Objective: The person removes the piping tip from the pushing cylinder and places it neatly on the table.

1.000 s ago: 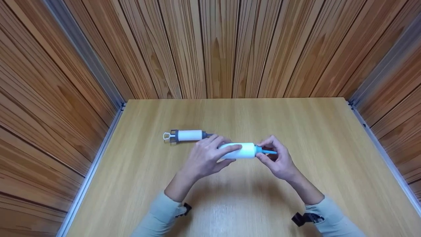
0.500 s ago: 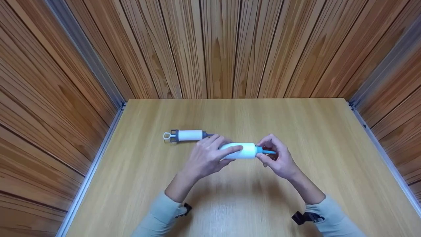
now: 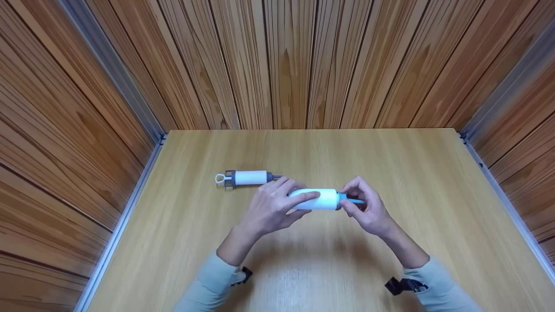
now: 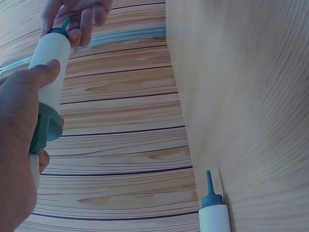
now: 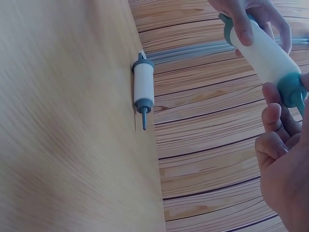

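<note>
Brown wood-plank panels stand round the scene: a back wall (image 3: 289, 65) at twelve o'clock, a left wall (image 3: 56, 151) at nine and a right wall (image 3: 524, 173) at three. Between them lies a pale, wood-grained rectangular tabletop (image 3: 277, 151), with a silvery metal rail (image 3: 119, 225) along its nine o'clock edge.

Over it reach a person's two arms in pale blue-green sleeves, the left sleeve (image 3: 208, 281) from eight o'clock, the right sleeve (image 3: 442, 286) from four. The left hand (image 3: 277, 203) grips a white, cylindrical syringe-like tube with teal ends (image 3: 327, 199), its thumb laid along the barrel. The right hand (image 3: 368, 212) pinches the opposite end between thumb and forefinger. The held tube lies level across the head view, raised off the tabletop between the hands.

A second white cylindrical tube with grey-blue ends (image 3: 250, 177) rests on the tabletop between nine and ten o'clock of the held one, its tip near the left hand's knuckles.

Small black devices sit at the left wrist (image 3: 243, 276) and right wrist (image 3: 403, 286). Smaller are the held tube's teal end cap (image 3: 341, 200), the resting tube's pale looped handle (image 3: 220, 178), pointing to nine, and the held tube's thin teal nozzle (image 3: 355, 201), pointing to three.
</note>
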`<state>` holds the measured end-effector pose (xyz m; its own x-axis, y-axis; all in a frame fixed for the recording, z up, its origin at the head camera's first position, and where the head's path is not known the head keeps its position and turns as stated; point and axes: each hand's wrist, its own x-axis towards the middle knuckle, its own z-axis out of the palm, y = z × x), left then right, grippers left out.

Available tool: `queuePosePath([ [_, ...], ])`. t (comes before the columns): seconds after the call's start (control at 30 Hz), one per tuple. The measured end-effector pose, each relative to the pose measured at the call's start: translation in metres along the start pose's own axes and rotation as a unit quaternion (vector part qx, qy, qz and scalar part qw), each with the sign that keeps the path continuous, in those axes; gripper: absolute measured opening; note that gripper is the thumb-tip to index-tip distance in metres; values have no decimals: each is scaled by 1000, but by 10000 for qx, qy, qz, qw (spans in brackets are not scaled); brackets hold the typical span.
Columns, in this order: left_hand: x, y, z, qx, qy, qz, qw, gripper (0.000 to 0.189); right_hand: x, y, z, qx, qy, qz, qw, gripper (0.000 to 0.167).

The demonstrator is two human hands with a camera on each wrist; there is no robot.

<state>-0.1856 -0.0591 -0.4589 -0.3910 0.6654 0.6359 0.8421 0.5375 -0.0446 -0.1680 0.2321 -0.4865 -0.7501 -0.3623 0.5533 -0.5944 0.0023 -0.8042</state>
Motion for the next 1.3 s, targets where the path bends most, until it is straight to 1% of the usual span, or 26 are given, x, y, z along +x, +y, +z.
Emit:
queuePosePath([
  [0.07,0,0,0,-15,-11,4,10000,46,0,0,-1,-102,-21,-28,9999,26],
  [0.27,0,0,1,-72,-73,-50,9999,43,-2,3,-3,-162,-112,-174,9997,30],
  [0.47,1,0,0,-89,-134,-95,9998,44,-1,4,-4,-213,-150,-293,9992,33],
  [0.6,1,0,0,-72,-93,-87,9999,44,-1,2,-4,-237,-135,-214,9994,33],
  [0.7,2,0,1,-16,-8,-31,10000,45,-1,2,-5,-219,-116,-58,9997,30],
  [0.87,1,0,3,149,92,16,9998,43,1,3,-4,75,-136,197,9997,24],
  [1.07,0,1,3,132,79,-22,9999,44,2,3,-4,346,-210,56,9992,24],
  [1.3,1,1,1,69,63,-63,9999,42,1,-1,-3,393,-129,123,9991,24],
])
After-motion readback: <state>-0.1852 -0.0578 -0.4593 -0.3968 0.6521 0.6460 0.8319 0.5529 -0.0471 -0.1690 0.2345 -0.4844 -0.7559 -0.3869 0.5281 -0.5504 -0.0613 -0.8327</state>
